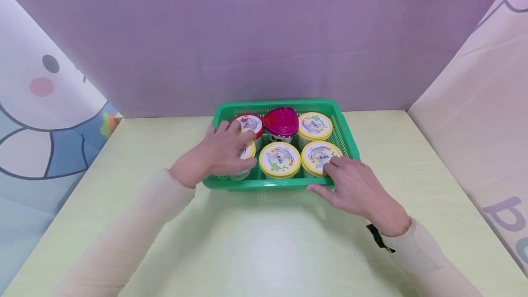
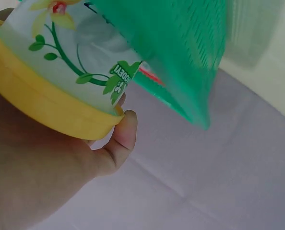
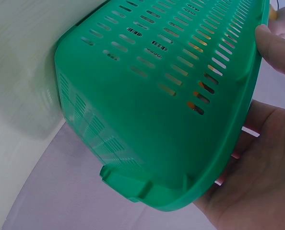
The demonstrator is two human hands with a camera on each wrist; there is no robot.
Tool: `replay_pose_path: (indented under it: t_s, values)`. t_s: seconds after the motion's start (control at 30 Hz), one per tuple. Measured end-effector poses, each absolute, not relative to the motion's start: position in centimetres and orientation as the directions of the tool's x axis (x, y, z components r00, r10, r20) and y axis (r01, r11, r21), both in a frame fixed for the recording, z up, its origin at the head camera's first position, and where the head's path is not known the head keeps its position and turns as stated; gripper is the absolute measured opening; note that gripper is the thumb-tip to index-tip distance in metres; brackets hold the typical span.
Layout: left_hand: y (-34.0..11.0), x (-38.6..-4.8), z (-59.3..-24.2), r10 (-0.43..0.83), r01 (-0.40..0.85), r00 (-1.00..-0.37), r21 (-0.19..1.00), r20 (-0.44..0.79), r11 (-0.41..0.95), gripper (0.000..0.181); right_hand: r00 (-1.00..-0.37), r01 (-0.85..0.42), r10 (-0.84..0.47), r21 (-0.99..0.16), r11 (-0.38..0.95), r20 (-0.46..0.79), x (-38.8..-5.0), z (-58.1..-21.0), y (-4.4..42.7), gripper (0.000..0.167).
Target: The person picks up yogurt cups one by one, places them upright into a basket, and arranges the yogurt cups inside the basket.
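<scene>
A green plastic basket [image 1: 284,104] holds several lidded tubs. At its front left corner my left hand [image 1: 224,150] grips a yellow-lidded tub [image 1: 248,151] from above, its lid partly hidden by the fingers. In the left wrist view, the fingers curl round the lid's edge; the tub's white body [image 2: 80,48] bears a yellow flower and green leaves. My right hand [image 1: 354,184] holds the basket's front rim near the right corner, thumb outside and fingers inside, beside another yellow-lidded tub [image 1: 317,157]. The right wrist view shows the slotted basket wall [image 3: 147,105] close up.
Inside the basket are also a red-lidded tub [image 1: 250,122], a magenta heart-shaped lid [image 1: 282,122] on a tub, and yellow-lidded tubs at front middle [image 1: 279,159] and back right [image 1: 315,125]. The pale table [image 1: 264,242] meets a purple cloth backdrop [image 1: 264,35] behind the basket.
</scene>
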State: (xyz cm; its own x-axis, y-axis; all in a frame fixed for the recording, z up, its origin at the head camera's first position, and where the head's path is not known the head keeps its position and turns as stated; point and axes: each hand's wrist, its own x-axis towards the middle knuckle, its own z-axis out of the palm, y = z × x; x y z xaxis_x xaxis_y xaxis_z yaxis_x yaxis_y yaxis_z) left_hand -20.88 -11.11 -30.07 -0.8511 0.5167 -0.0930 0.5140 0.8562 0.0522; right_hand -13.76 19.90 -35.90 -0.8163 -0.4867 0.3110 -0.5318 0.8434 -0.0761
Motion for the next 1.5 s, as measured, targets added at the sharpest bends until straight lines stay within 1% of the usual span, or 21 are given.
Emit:
replay_pose_path:
  t_s: [0.23,0.37,0.5,0.83,1.13,1.4,1.5]
  values:
    - [-10.9,-21.0,-31.0,0.506,0.501,-0.853,0.067,-0.127,0.863,0.060,-0.820,-0.529,-0.485,-0.078,0.845,0.305,-13.7,-35.9,19.9,0.046]
    - [-10.8,-21.2,-31.5,0.510,0.508,-0.849,0.056,-0.140,0.860,0.060,-0.821,-0.527,-0.483,-0.077,0.847,0.304,-13.7,-35.9,19.9,0.045]
    - [-10.5,-21.3,-31.8,0.522,0.522,-0.842,0.042,-0.138,0.852,0.063,-0.821,-0.526,-0.483,-0.076,0.847,0.305,-13.7,-35.9,19.9,0.045]
    - [-9.8,-21.1,-32.0,0.532,0.528,-0.839,0.065,-0.117,0.847,0.064,-0.821,-0.525,-0.483,-0.071,0.848,0.305,-13.8,-35.8,19.9,0.046]
    - [-9.9,-21.1,-32.1,0.521,0.519,-0.841,0.055,-0.148,0.853,0.065,-0.820,-0.526,-0.484,-0.071,0.847,0.305,-13.8,-35.8,19.9,0.045]
    - [-10.1,-21.3,-32.6,0.497,0.497,-0.842,0.057,-0.209,0.866,0.076,-0.816,-0.531,-0.487,-0.072,0.844,0.310,-13.8,-35.9,20.0,0.045]
    - [-10.2,-21.4,-32.8,0.494,0.493,-0.842,0.059,-0.216,0.868,0.078,-0.818,-0.529,-0.485,-0.074,0.845,0.308,-13.8,-35.9,19.9,0.045]
